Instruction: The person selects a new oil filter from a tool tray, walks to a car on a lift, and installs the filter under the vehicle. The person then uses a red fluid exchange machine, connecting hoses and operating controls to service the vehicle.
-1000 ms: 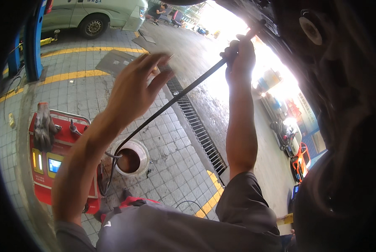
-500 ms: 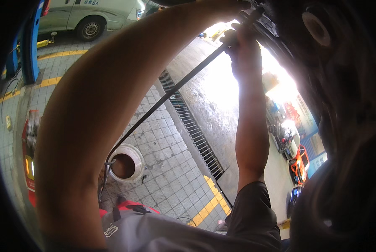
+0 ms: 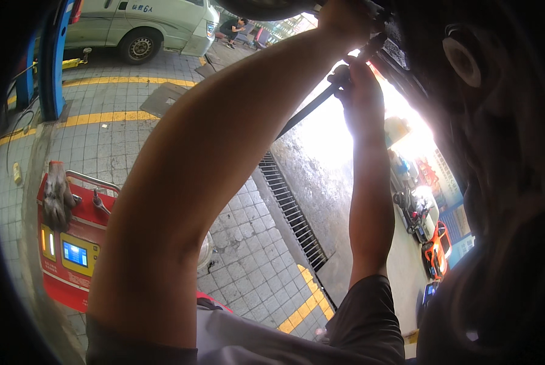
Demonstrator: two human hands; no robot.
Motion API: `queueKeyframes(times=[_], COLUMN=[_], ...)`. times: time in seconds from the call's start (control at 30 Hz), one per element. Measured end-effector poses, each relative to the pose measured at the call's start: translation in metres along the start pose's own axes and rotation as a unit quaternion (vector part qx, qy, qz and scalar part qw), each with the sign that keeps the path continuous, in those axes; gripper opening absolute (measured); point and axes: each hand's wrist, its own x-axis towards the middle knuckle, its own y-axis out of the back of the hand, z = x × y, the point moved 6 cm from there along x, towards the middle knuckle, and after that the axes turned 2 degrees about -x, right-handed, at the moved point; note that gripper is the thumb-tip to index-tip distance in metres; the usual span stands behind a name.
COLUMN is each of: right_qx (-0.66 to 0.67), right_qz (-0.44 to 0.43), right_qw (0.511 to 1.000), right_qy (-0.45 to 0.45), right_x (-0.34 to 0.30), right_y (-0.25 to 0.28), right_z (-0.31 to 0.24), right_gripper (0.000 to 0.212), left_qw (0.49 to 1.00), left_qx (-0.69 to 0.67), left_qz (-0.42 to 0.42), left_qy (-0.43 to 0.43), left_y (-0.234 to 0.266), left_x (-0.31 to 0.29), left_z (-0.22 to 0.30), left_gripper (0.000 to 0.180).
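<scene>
Overhead, at the dark underside of a vehicle (image 3: pixel 497 121), both my arms are raised. My right hand (image 3: pixel 361 85) is closed around the end of a dark hose (image 3: pixel 309 112), at a dark knobby fitting (image 3: pixel 340 77). From there the hose slants down to the left and passes behind my left forearm. My left hand (image 3: pixel 345 21) is just above, up against the dark parts of the underside. Shadow hides its fingers, and what they touch is not clear. A pale round part (image 3: pixel 462 61) sits on the underside to the right.
A red machine (image 3: pixel 72 286) with a lit screen stands at left, gray gloves (image 3: pixel 56 198) and a metal tool (image 3: pixel 100 202) on top. Beyond are a blue lift post (image 3: pixel 52 67), a pale van (image 3: pixel 163 21) and a crouching person (image 3: pixel 231 30). A drain grate (image 3: pixel 294 216) crosses the floor.
My left arm has swung right, now covering much of the hose and the round white-rimmed container. The red machine has come into fuller view. My right hand keeps its hold, slightly lower in the picture.
</scene>
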Motion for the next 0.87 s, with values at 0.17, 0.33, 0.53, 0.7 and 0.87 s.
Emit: queueKeyframes(times=[0.17,0.33,0.53,0.7,0.87], right_qx=[-0.032,-0.002,0.043,0.055,0.029], right_qz=[0.0,-0.028,-0.002,-0.016,0.015], right_qw=[0.999,1.0,0.999,0.998,0.999], right_qy=[-0.009,0.01,-0.003,-0.003,0.016], right_x=[0.002,0.006,0.006,0.009,0.006], right_y=[0.001,-0.001,0.005,0.009,0.008], right_z=[-0.003,-0.001,0.007,0.01,0.01], right_gripper=[0.034,0.033,0.032,0.034,0.038], left_qw=[0.999,0.993,0.775,0.798,0.941], left_qx=[-0.033,-0.112,-0.588,-0.548,0.166], left_qz=[0.018,-0.002,-0.203,-0.235,-0.124], left_qy=[-0.002,0.029,0.111,0.087,-0.266], left_y=[-0.001,-0.01,-0.069,-0.075,-0.054], left_x=[-0.013,-0.014,0.044,0.049,0.042], left_z=[0.006,0.002,-0.06,-0.064,-0.016], left_gripper=[0.025,0.015,0.008,0.018,0.023])
